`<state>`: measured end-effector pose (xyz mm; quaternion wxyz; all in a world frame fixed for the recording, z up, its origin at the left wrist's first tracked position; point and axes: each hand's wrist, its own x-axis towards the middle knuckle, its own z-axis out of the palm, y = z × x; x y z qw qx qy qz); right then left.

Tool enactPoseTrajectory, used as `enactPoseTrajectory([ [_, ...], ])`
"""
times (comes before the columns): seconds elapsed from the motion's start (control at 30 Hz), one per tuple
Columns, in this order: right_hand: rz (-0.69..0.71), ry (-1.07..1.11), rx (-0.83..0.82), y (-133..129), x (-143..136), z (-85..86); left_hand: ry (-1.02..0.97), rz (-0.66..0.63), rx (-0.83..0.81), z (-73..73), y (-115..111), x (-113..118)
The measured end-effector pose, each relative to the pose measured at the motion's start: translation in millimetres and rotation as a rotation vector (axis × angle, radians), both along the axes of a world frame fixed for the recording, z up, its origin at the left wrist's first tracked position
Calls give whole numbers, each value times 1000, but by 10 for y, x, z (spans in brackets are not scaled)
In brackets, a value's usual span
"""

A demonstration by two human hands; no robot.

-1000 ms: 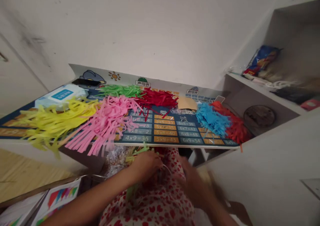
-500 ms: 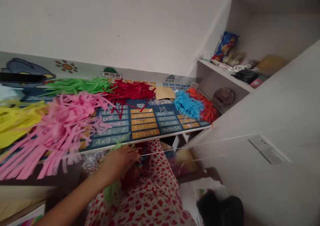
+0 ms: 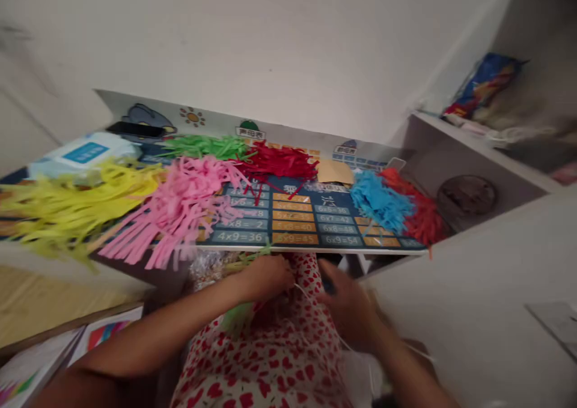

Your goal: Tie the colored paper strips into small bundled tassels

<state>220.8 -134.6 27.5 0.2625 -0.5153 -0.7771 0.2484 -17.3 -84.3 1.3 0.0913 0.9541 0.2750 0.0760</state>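
— What's in your left hand?
— My left hand [image 3: 269,277] is curled closed on a bundle [image 3: 237,319] of green strips, over my lap [image 3: 270,366] at the near edge of the table [image 3: 295,216]. A white string [image 3: 301,289] comes out on its right side.
— And the other?
— My right hand [image 3: 348,303] is spread, thumb apart from forefinger, beside the string on the right. It's blurred; I can't tell whether they touch.
— What's on the table?
— Yellow fringe [image 3: 85,200] at the left, pink fringe [image 3: 183,200] just right of it, green fringe [image 3: 207,147] and red fringe [image 3: 282,160] on the far side. Then tan paper [image 3: 335,172], with blue fringe [image 3: 381,200] and orange fringe [image 3: 421,216] overlapping at the right. At far left, a pack [image 3: 85,154] sits near a phone [image 3: 136,130].
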Motion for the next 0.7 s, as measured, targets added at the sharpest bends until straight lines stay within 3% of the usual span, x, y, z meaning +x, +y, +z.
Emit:
enactPoseTrajectory([
  [0.1,72,75,-310,188,-582,-398,-71,86,-32,100,-54,-286],
  [0.17,58,70,-390,325,-653,-515,-261,229,-125,64,-156,-633],
  [0.23,27,62,-393,484,-526,-548,-484,462,-280,-125,-320,-1005],
  [0.27,-6,64,-400,562,-437,-551,-551,609,-368,-276,-414,-1162],
  [0.33,-90,78,-433,682,-294,-558,-553,772,-427,-652,-590,-1365],
  [0.43,-175,87,-461,730,-253,-589,-528,863,-473,-1212,-740,-1386],
  [0.5,-183,92,-440,700,-299,-613,-524,873,-492,-1469,-768,-1305],
  [0.6,-213,95,-393,638,-361,-630,-517,854,-526,-1658,-777,-1226],
  [0.7,-258,99,-373,595,-379,-620,-486,808,-590,-1704,-789,-1241],
])
